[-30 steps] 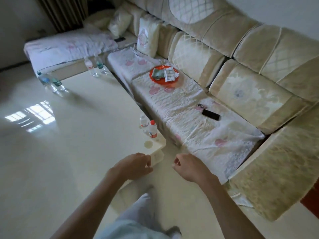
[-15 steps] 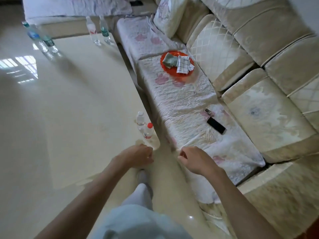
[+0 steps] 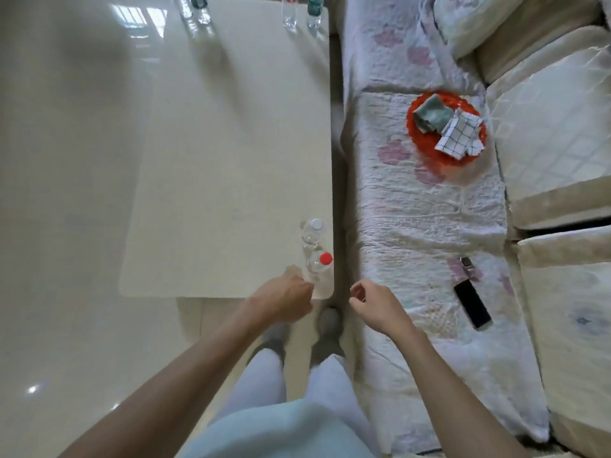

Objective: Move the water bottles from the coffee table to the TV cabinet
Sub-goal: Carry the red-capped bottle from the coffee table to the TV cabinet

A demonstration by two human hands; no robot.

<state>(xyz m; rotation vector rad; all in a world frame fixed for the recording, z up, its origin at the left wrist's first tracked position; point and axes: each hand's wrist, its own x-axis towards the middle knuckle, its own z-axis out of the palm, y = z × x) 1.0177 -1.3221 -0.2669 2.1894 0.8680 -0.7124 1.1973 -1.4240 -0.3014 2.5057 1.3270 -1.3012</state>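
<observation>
glossy coffee table (image 3: 215,160) beside sofa (image 3: 429,209) | far-edge bottles (image 3: 289,11) cut off | left hand (image 3: 284,300) at red-capped bottle (image 3: 320,267), grip unclear | right hand (image 3: 377,307) loose, empty

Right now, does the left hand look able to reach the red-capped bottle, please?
Probably yes: the left hand is right beside the red-capped bottle at the coffee table corner, with nothing between them.

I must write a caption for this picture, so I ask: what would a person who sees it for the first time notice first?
The orange-red plate holding folded cloths, on the quilted cover of the sofa at upper right, stands out most. Next come the red-capped bottle and the white-capped bottle, upright at the near right corner of the coffee table. The left hand hovers close beside the red-capped bottle, the right hand nearer the sofa.
</observation>
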